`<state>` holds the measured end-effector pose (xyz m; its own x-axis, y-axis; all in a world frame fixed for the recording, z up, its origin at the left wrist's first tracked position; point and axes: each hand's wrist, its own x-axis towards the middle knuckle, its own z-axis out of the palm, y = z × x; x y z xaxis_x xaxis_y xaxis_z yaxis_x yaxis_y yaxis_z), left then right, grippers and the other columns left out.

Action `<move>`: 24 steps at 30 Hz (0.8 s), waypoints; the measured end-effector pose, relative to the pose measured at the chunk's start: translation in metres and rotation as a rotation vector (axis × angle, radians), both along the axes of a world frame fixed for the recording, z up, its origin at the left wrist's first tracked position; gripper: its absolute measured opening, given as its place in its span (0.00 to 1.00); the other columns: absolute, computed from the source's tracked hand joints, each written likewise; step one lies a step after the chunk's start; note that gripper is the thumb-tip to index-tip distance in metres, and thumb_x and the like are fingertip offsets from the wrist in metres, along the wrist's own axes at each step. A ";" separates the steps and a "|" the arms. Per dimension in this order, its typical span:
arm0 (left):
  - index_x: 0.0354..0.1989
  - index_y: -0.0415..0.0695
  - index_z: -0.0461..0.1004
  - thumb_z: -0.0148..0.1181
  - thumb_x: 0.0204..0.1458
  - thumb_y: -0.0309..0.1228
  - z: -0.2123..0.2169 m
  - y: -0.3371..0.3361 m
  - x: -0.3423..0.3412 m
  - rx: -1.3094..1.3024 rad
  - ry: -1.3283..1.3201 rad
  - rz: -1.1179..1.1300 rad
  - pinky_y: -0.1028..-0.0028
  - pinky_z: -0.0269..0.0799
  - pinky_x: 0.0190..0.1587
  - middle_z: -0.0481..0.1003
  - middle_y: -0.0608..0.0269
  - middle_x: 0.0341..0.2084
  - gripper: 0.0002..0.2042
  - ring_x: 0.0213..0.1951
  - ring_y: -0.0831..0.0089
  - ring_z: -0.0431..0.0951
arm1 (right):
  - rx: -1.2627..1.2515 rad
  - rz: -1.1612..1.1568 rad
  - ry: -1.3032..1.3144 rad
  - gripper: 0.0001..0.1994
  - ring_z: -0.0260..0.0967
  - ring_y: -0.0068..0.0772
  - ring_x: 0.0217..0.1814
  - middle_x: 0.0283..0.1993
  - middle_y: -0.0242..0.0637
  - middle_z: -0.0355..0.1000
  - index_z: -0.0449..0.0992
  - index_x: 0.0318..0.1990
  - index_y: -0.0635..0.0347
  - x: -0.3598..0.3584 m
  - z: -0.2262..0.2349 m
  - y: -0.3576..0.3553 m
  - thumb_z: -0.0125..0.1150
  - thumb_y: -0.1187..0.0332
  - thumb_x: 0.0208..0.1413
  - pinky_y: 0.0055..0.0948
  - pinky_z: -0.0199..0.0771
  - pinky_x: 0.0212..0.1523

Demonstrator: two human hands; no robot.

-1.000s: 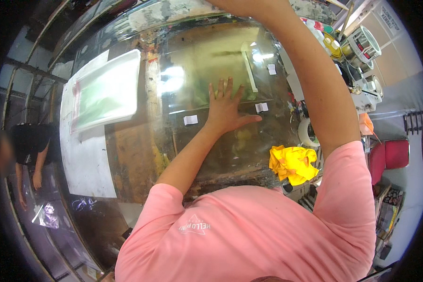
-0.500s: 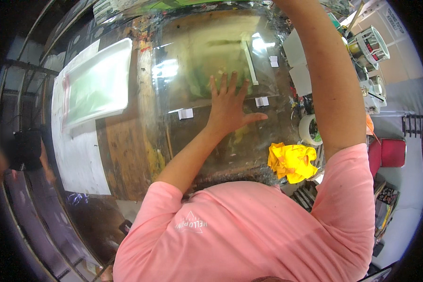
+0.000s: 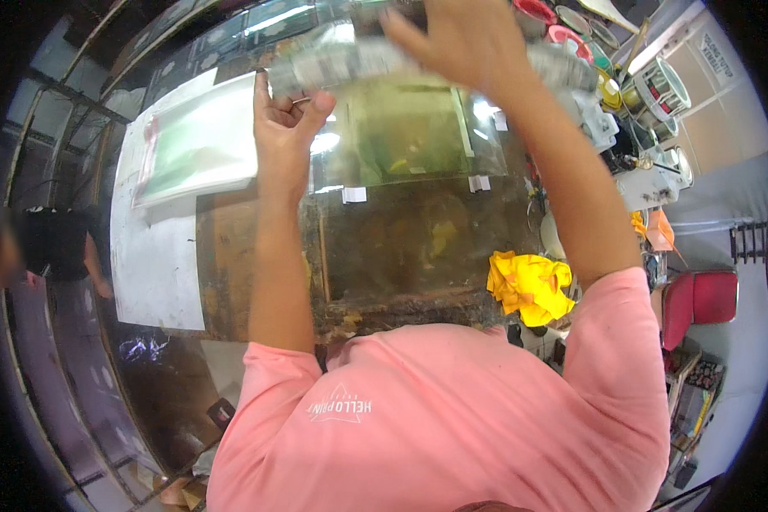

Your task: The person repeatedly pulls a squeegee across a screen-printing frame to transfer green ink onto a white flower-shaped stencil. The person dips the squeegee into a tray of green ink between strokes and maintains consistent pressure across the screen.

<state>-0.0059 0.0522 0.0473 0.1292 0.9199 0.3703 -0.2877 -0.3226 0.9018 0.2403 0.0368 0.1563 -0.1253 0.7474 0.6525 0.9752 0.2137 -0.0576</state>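
Observation:
A long greyish bar (image 3: 341,66) with a taped or paper-wrapped look, like the near edge of a frame, stretches across the far side of the table and is blurred. At its left end, my left hand (image 3: 286,128) has its fingers curled and its thumb raised, gripping that end. My right hand (image 3: 465,43) lies over the bar farther right; motion smears its fingers, and its thumb side points left. Just nearer than the bar is a glossy clear sheet with a yellow-green area (image 3: 401,136). Small white folded tabs (image 3: 354,194) sit along its near edge.
White trays or sheets with a greenish sheen (image 3: 200,141) rest on white paper (image 3: 158,264) at the left. A crumpled yellow cloth (image 3: 529,286) lies near my right elbow. Paint cans (image 3: 661,90) crowd the right edge. Another person (image 3: 55,243) stands far left.
My left hand has left the clear sheet and moved up and left to the bar's end. The bar has come down into view over the table's far side, with my right hand coming nearer.

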 end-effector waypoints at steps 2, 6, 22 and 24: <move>0.69 0.29 0.65 0.87 0.43 0.44 0.001 -0.011 -0.016 -0.136 0.386 0.042 0.69 0.81 0.51 0.83 0.52 0.48 0.49 0.48 0.66 0.84 | -0.038 0.048 -0.164 0.25 0.78 0.55 0.41 0.38 0.48 0.80 0.85 0.39 0.59 -0.002 -0.035 -0.025 0.59 0.42 0.64 0.52 0.73 0.47; 0.64 0.33 0.75 0.88 0.33 0.53 -0.054 -0.063 -0.015 -0.225 0.634 0.091 0.61 0.76 0.58 0.81 0.50 0.51 0.50 0.53 0.60 0.81 | -0.546 0.223 -0.103 0.22 0.76 0.55 0.46 0.41 0.47 0.80 0.84 0.45 0.54 0.011 -0.094 -0.056 0.61 0.44 0.66 0.51 0.73 0.47; 0.68 0.41 0.75 0.81 0.23 0.69 -0.135 -0.070 -0.028 0.099 1.211 0.320 0.55 0.55 0.61 0.72 0.59 0.46 0.61 0.53 0.60 0.69 | -0.325 0.154 -0.010 0.19 0.76 0.45 0.46 0.44 0.38 0.77 0.84 0.49 0.52 0.024 -0.210 0.015 0.68 0.49 0.61 0.45 0.80 0.44; 0.70 0.41 0.74 0.80 0.24 0.70 -0.132 -0.070 -0.029 0.122 1.196 0.329 0.55 0.55 0.60 0.72 0.58 0.46 0.62 0.52 0.59 0.69 | -0.373 0.066 -0.049 0.20 0.77 0.44 0.48 0.43 0.36 0.77 0.84 0.47 0.50 0.037 -0.208 0.071 0.64 0.44 0.63 0.45 0.81 0.44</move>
<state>-0.0346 -0.0175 -0.0850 0.2136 0.9404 0.2644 0.8027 -0.3233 0.5012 0.2770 0.1078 -0.0517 -0.2052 0.9218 0.3288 0.9637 0.2489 -0.0965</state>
